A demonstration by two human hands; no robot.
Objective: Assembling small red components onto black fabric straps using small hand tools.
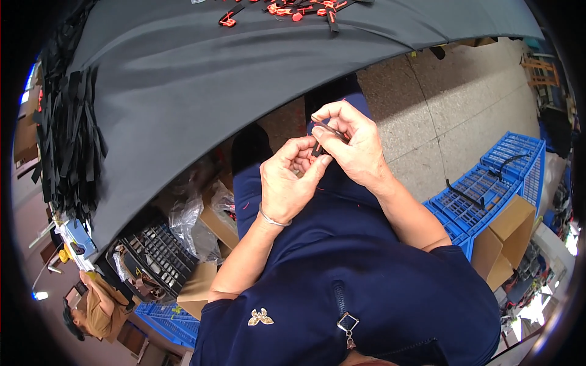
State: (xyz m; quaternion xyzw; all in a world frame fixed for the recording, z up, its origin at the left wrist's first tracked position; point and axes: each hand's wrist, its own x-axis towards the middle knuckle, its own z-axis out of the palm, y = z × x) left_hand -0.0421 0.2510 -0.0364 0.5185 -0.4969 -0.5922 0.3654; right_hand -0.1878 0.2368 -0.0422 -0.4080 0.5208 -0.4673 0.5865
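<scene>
Over my lap, my left hand (285, 183) and my right hand (360, 146) meet just off the table's edge. Between them is a small black strap piece (317, 149) with a bit of orange-red on it. The left thumb and fingers pinch its lower end. My right thumb and forefinger close on a dark upper part, and the fingers cover much of it. On the dark cloth-covered table (183, 91), a pile of similar black strap pieces with orange-red parts (282, 10) lies at the far side.
Black strips (76, 140) hang in a thick bunch at the table's left. Blue plastic crates (464, 210) and a cardboard box (513, 235) stand at my right. A black crate (162, 253) and clear plastic bags (186, 222) sit at lower left. Beyond them is another person (101, 308).
</scene>
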